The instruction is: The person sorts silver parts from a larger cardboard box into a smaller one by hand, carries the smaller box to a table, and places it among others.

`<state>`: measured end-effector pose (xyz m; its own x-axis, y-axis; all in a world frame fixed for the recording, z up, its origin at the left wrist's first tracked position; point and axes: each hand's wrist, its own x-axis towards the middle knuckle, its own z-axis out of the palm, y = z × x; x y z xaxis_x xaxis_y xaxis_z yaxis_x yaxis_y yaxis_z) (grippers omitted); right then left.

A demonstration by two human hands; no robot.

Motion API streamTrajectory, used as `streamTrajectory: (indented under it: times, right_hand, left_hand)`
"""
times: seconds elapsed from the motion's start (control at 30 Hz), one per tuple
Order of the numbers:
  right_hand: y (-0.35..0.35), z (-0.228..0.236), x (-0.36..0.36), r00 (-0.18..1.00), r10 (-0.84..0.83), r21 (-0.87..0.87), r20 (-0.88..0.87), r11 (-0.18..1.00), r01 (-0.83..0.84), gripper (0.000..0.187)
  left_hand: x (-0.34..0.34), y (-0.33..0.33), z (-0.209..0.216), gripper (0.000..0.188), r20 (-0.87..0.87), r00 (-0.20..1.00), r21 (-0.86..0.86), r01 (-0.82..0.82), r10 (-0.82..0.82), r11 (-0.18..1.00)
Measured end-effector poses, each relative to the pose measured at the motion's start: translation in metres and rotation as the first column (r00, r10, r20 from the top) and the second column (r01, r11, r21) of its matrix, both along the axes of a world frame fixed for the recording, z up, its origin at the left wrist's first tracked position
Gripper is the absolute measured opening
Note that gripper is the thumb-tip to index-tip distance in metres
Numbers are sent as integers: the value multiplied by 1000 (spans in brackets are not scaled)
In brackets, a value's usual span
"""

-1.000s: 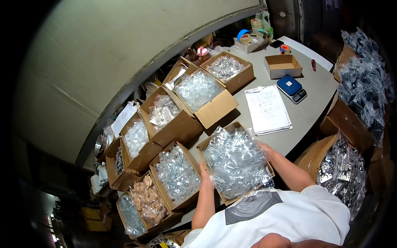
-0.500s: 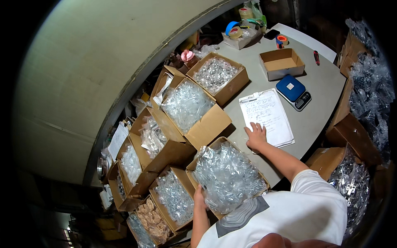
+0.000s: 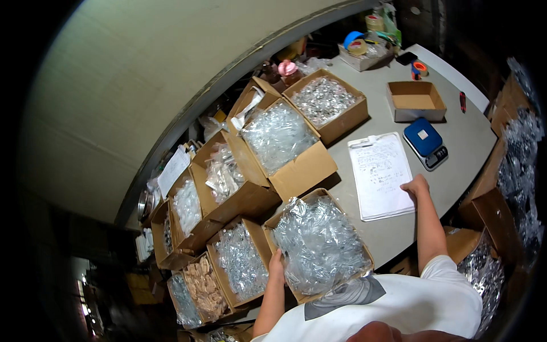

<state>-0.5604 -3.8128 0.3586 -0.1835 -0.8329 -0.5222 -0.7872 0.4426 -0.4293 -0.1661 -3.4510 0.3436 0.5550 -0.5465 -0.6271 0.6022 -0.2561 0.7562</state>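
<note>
My left hand (image 3: 276,267) grips the left wall of an open cardboard box (image 3: 368,263) that is heaped with small clear plastic bags and rests against my body at the table's edge. The bags (image 3: 319,245) seem to have small metal pieces inside. My right hand (image 3: 417,185) is closed at the right edge of a clipboard (image 3: 383,176), which holds handwritten white sheets and lies flat on the table. A digital scale (image 3: 423,137) with a blue top sits just beyond that hand.
More boxes of bagged parts (image 3: 279,137) line the left side. An open small box (image 3: 416,101), a red cutter (image 3: 462,102), tape rolls (image 3: 420,68) and a phone (image 3: 407,58) lie at the far side of the grey table (image 3: 347,165). Sacks and boxes (image 3: 484,214) stand at right.
My right hand has moved from the clipboard's lower left to its right edge, and the clipboard sits straighter. My left hand stays on the box. The view has shifted.
</note>
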Motion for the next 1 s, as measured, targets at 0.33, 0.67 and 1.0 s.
streamTrajectory:
  times: [0.33, 0.67, 1.0]
  right_hand:
    - [20, -20, 81, 892, -417, -77, 175, 898, 434, 76]
    - [-21, -55, 124, -131, -705, 703, 697, 635, 319, 39]
    - [-41, -88, 122, 169, -403, 308, 899, 859, 408, 31]
  left_hand:
    - [-9, 1, 17, 35, 116, 993, 32, -10, 7, 999]
    - [-11, 4, 13, 35, 110, 993, -119, -18, 31, 993]
    - [-11, -8, 3, 45, 157, 988, -56, 0, 9, 998]
